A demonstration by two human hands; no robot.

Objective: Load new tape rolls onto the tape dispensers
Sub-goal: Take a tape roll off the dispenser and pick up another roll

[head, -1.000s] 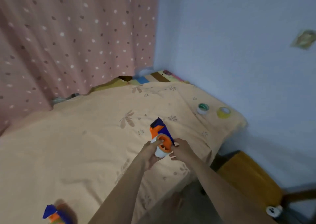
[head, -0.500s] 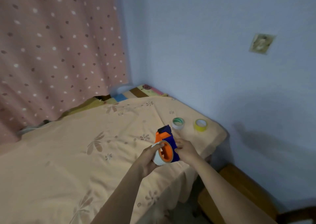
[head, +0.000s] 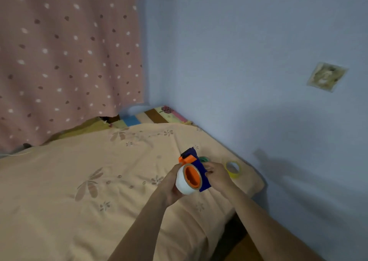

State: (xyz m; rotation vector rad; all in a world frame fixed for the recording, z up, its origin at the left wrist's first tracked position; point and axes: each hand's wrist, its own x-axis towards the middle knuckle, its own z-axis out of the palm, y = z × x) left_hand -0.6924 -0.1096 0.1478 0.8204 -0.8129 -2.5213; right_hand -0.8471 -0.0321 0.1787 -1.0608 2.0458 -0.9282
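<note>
I hold a blue and orange tape dispenser (head: 196,161) above the bed, with a white tape roll (head: 182,182) sitting on its orange hub (head: 192,176). My left hand (head: 169,185) cups the white roll from the left. My right hand (head: 216,176) grips the dispenser's blue body from the right. A yellow tape roll (head: 233,169) lies on the bedspread just beyond my right hand. A green tape roll (head: 205,158) lies behind the dispenser, mostly hidden by it.
The peach floral bedspread (head: 89,181) fills the lower left. A blue wall (head: 258,81) runs along the bed's right side, and a pink dotted curtain (head: 65,61) hangs behind. A wooden surface (head: 245,250) sits low beside the bed's corner.
The view has swung right and up, so the second dispenser at the lower left is out of frame. The dispenser with the white roll stays in both hands and now covers the green roll.
</note>
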